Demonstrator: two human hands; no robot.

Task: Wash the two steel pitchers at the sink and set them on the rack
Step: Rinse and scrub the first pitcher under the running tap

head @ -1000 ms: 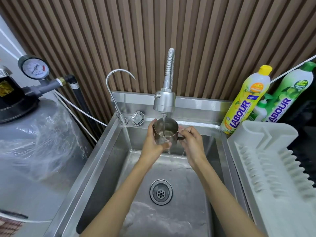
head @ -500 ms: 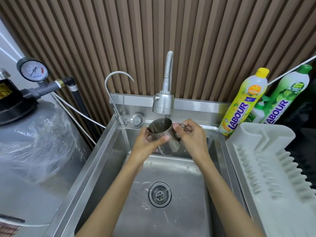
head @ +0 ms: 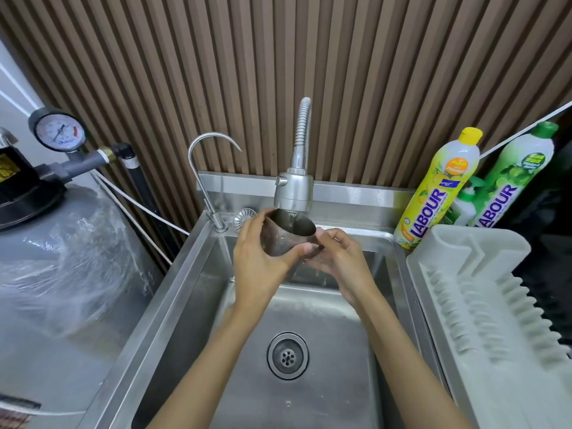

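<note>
A small steel pitcher [head: 283,238] is tilted under the spray tap [head: 294,191], its mouth turned up and to the right, with water running into it. My left hand [head: 258,261] wraps around its body from the left. Gripping it from the right, at the handle side, is my right hand [head: 339,261]. Both hands are over the back of the steel sink [head: 185,292]. The white dish rack [head: 483,311] stands to the right of the sink with nothing on it. Only one pitcher is in view.
A thin gooseneck tap [head: 204,168] rises at the sink's back left corner. Two dish soap bottles, yellow [head: 439,187] and green [head: 513,178], lean against the wall behind the rack. A plastic-wrapped grey tank [head: 62,258] with a pressure gauge [head: 58,131] stands on the left. The drain [head: 288,356] is open.
The pitcher went from upright and filling under the tap to tilted, and water spilled out of it. Both hands kept hold and rose slightly toward the tap head.
</note>
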